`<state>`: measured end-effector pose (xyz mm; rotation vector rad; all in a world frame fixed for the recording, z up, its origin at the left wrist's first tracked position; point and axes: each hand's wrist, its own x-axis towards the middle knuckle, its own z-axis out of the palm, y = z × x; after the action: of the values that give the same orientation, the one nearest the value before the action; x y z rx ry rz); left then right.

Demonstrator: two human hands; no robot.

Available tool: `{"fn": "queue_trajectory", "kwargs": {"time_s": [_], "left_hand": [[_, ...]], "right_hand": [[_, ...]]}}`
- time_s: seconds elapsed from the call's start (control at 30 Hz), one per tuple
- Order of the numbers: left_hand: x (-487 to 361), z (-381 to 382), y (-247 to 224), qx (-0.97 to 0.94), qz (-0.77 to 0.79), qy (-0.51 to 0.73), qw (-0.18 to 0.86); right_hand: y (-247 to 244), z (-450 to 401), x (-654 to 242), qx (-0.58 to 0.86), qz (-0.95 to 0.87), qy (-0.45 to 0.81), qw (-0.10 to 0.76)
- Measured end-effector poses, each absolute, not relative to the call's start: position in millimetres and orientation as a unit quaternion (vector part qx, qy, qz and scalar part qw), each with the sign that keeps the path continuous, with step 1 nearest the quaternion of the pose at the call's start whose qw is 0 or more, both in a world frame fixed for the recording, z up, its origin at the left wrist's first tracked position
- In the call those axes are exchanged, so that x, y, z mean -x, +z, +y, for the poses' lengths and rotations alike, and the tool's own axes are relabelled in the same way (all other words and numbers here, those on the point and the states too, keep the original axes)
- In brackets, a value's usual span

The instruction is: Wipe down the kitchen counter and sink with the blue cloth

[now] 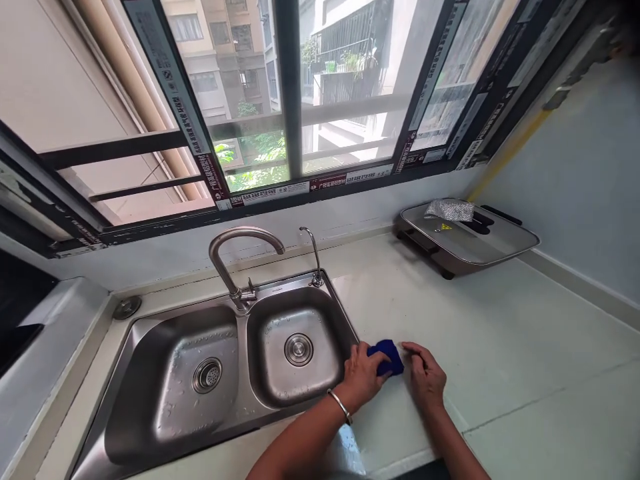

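Observation:
A folded dark blue cloth lies on the pale countertop just right of the double sink. My left hand, with a silver bangle at the wrist, grips the cloth's left side between thumb and fingers. Close to the cloth's right edge is my right hand, its fingers curled and the index finger reaching toward the cloth; a small gap shows between them. Whether it holds anything small is hidden.
The steel double sink lies to the left, with a curved faucet and a thin spout behind. An electric pan with a silvery packet on its lid stands at the back right, below the window.

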<state>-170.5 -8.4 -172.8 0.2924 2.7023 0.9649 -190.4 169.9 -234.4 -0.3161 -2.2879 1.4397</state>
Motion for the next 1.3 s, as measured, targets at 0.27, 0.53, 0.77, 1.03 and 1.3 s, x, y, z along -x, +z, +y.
{"fn": "queue_trajectory", "kwargs": {"time_s": [0.27,0.53,0.77,1.03,1.3], "left_hand": [[239.7,-11.9,-150.0,-0.010,0.956,0.275,0.101],[308.7,-27.5,-145.8,0.054,0.962,0.257,0.071],[352.5,-21.2,-150.3,0.115,0.965,0.230,0.045],[408.5,-14.8,-151.2,0.133,0.975,0.178,0.012],[469.1,-21.7,-138.6,0.139,0.980,0.140,-0.004]], "right_hand": [[-234.3,165.4,191.3,0.090,-0.824,0.512,0.224],[-234.6,164.9,192.9,0.060,-0.840,0.481,0.244],[-235.6,165.7,190.2,0.011,-0.863,0.426,0.271],[-240.2,164.3,188.3,-0.022,-0.881,0.400,0.251],[-255.6,168.2,194.7,-0.078,-0.881,0.367,0.288]]}}
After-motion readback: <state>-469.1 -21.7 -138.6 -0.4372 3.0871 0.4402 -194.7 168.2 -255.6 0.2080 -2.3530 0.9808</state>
